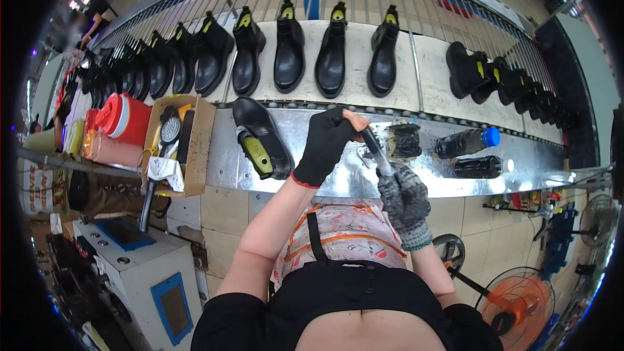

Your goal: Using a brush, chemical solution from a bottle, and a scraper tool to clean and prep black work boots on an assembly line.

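The brush (377, 151) sits between your two hands above the steel bench (312, 175), a slim grey handle. Your left hand (328, 143), in a black fingerless glove, closes its fingers (348, 120) round the upper end, the thumb tip showing pink at the top. Your right hand (404, 198), in a speckled grey knit glove, wraps the lower end in a full fist, so only the middle stretch of the handle shows between the two grips. Its long axis runs on a slant, from upper left, away from you, down to lower right, toward you; which end carries bristles you cannot tell.

Just left of your left hand a black boot (263, 136) lies on its side on the bench, its yellow-green lining up. Right of the brush stands a dirty black pot (404, 140), near it, then two dark bottles (471, 155) lying down. A cardboard box (195, 149) of tools sits at the far left. Beyond the bench, a row of black boots (289, 52) stands on the conveyor (429, 71).
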